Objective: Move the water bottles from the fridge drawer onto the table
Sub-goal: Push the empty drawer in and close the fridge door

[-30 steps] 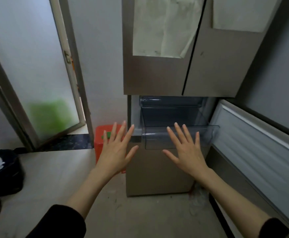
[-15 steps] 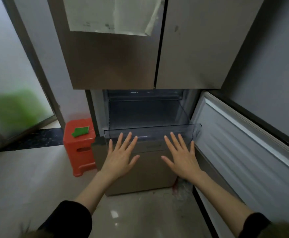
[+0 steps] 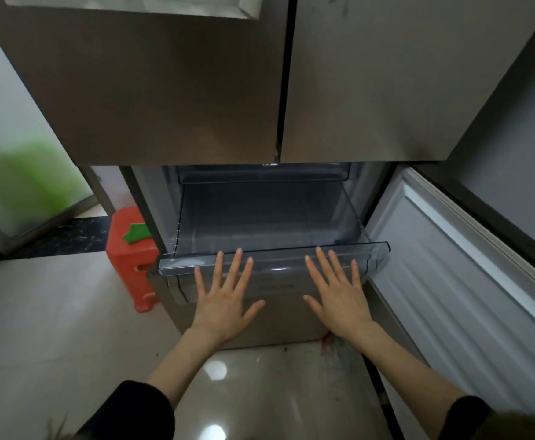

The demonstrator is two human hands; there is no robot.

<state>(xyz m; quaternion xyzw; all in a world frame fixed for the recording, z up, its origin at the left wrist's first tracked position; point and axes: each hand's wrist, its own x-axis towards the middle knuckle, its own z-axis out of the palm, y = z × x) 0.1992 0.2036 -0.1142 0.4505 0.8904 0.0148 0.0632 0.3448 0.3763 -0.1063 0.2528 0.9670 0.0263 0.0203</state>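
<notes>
Left grip (image 3: 223, 301) and right grip (image 3: 339, 300) both spread flat, empty, now closer to clear fridge drawer (image 3: 272, 265) front than second ago. Drawer open; no water bottles visible inside. Likely task done, closing push next.

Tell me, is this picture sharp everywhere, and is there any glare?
Head view: both hands and the clear drawer look fairly sharp; the green patch behind the frosted door is a blur; ceiling lights glare off the glossy floor; the wide lens bends the fridge's edges.
</notes>
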